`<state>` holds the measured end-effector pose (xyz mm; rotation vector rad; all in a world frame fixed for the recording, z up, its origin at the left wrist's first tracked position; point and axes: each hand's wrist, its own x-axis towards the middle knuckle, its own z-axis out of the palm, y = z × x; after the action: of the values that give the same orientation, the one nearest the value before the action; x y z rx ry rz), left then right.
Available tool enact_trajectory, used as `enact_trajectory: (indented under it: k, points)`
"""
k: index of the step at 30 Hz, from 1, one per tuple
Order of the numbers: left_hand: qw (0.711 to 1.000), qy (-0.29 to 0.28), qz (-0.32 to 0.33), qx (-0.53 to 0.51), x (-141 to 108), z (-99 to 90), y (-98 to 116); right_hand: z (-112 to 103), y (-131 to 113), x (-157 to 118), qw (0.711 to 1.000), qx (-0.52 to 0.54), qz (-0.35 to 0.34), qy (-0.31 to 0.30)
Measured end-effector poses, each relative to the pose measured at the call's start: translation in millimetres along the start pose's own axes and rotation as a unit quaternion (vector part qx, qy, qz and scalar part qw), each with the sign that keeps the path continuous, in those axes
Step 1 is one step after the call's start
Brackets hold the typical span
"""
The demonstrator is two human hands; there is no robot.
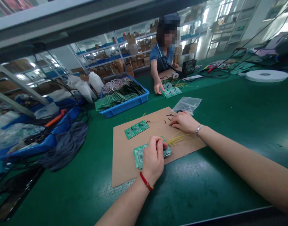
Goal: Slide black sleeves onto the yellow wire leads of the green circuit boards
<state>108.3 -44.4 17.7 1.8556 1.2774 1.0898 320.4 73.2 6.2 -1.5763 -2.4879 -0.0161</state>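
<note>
It's an electronics workshop: circuit boards lie on the bench, more sit in a tray, boxes line shelves

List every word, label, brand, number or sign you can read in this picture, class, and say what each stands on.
Readable text: none.
Single green circuit board: any markings are too small to read.
Stacked green boards at the left hand: too small to read.
White slip on the far table: too blurred.
Shelf boxes: too blurred.
</note>
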Motion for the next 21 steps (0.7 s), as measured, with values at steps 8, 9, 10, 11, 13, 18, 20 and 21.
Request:
enact_trajectory:
  k: [8,9,10,11,13,18,20,21]
  points:
    - [1.000,-0.005,0.000,0.000,1,-1.1,1,-2,-9,-1,0.998,-0.050,-0.006,-0.025]
    - [1.000,-0.009,0.001,0.003,1,-1.4,1,-2,-10,-1,0.998,-0.062,-0.006,-0.030]
    - [1.000,-0.013,0.001,0.008,0,-1.7,2,-2,-11,-1,0.997,-0.071,-0.005,-0.029]
    - [1.000,-0.016,0.002,0.012,0,-1.8,2,-4,-11,-2,0.997,-0.073,-0.003,-0.021]
    - [1.000,-0.018,0.005,0.022,0,-1.9,2,-10,-12,-6,0.999,-0.036,0.014,0.010]
    - [0.997,-0.008,0.074,0.036,0,-1.4,0,-39,-32,-29,0.939,0.341,0.040,-0.006]
    - [0.994,-0.014,0.105,0.041,-1,-1.3,0,-46,-46,-37,0.884,0.461,0.038,-0.066]
    - [0.992,-0.019,0.115,0.047,-1,-1.3,0,-48,-52,-40,0.861,0.500,0.045,-0.083]
